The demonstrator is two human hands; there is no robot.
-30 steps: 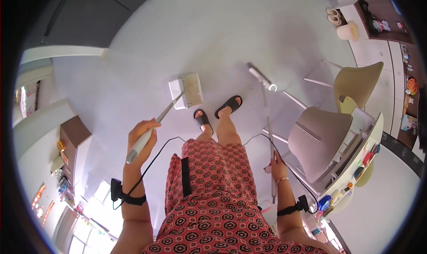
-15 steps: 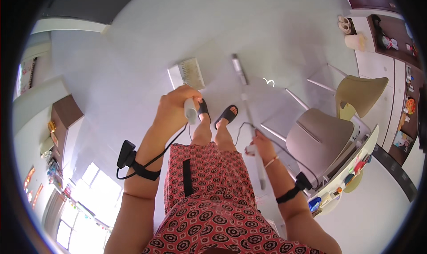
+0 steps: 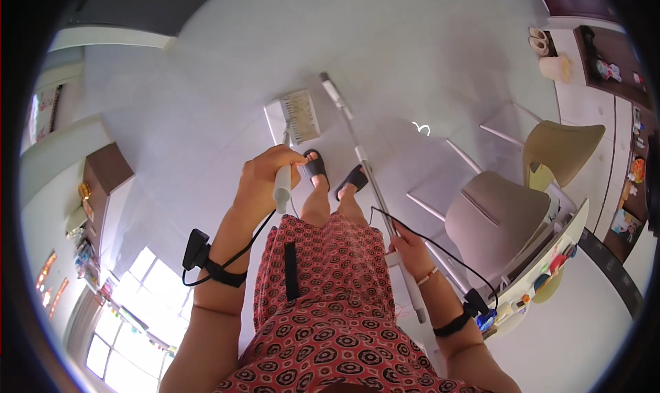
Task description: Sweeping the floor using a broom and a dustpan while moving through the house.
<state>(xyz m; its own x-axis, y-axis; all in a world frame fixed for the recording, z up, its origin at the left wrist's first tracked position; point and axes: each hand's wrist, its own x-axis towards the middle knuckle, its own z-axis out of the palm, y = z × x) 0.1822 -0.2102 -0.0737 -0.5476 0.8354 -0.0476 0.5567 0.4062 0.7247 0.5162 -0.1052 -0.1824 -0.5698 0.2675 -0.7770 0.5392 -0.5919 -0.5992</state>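
My left hand (image 3: 267,180) is wrapped round the pale upright handle (image 3: 282,190) of a dustpan. The white dustpan (image 3: 276,123), with a row of comb-like teeth along one side, is down at the floor ahead of my feet. My right hand (image 3: 411,252) grips the pole of a long-handled broom (image 3: 371,176) near its upper end. That pole slants forward and left across the floor view, ending in a narrow grey-and-white head (image 3: 335,94) right of the dustpan. The bristles, if any, cannot be made out.
Two beige chairs (image 3: 496,211) stand at the right beside a white table (image 3: 574,235) with small items. A white looped cord (image 3: 421,128) lies on the floor. Black cables run from straps on both forearms. Shoes (image 3: 538,42) and a shelf unit are at far right.
The broom's head has swung left toward the dustpan, while my right hand has come lower and slightly right. My left hand's handle has tilted and shifted a little.
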